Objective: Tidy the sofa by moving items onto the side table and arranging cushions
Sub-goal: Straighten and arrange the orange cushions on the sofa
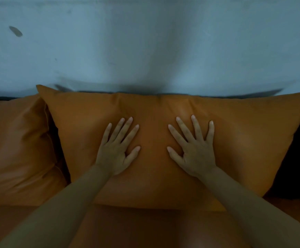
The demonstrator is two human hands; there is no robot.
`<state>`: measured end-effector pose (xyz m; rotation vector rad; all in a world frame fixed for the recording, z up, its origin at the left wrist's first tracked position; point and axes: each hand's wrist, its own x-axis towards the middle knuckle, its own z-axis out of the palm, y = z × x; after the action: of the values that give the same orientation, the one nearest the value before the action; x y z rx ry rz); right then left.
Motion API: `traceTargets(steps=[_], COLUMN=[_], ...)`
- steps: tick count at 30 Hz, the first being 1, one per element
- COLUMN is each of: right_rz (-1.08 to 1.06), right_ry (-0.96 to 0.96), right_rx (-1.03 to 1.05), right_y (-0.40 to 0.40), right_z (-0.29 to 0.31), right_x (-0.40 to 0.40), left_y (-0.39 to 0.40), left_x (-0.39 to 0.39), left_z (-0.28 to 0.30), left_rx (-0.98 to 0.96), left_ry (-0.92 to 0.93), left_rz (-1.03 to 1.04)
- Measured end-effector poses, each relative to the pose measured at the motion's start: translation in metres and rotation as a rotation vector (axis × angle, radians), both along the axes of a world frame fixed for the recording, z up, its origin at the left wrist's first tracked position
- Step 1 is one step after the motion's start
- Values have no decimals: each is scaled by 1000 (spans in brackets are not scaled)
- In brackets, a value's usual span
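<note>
A large orange cushion [235, 140] leans upright against the sofa back in the middle of the view. My left hand [118, 147] lies flat on its front, fingers spread, left of centre. My right hand [194, 147] lies flat beside it, fingers spread, right of centre. Neither hand grips anything. The cushion's lower edge rests on the orange sofa seat [127, 228].
An orange leather back cushion [18, 149] sits to the left, touching the big cushion's left side. Something dark [295, 167] lies behind the cushion at the right edge. A pale blue-grey wall [145, 42] rises behind the sofa.
</note>
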<state>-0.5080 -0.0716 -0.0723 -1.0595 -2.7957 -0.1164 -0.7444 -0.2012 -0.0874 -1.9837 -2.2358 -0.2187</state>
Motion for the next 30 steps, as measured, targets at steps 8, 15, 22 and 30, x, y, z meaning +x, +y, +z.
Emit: traceTargets(steps=[8, 15, 22, 30], right_rz=[-47, 33, 86, -77], right_ry=[-86, 53, 44, -151], right_rx=[-13, 53, 81, 34], right_y=[-6, -54, -103, -78], right_z=[-7, -11, -37, -51], right_x=[-4, 18, 51, 26], left_y=[-1, -27, -90, -54], left_x=[-2, 20, 66, 54], left_z=[-9, -2, -26, -46], left_rx=[-54, 42, 51, -82], left_ry=[40, 121, -21, 32], left_rz=[21, 72, 24, 162])
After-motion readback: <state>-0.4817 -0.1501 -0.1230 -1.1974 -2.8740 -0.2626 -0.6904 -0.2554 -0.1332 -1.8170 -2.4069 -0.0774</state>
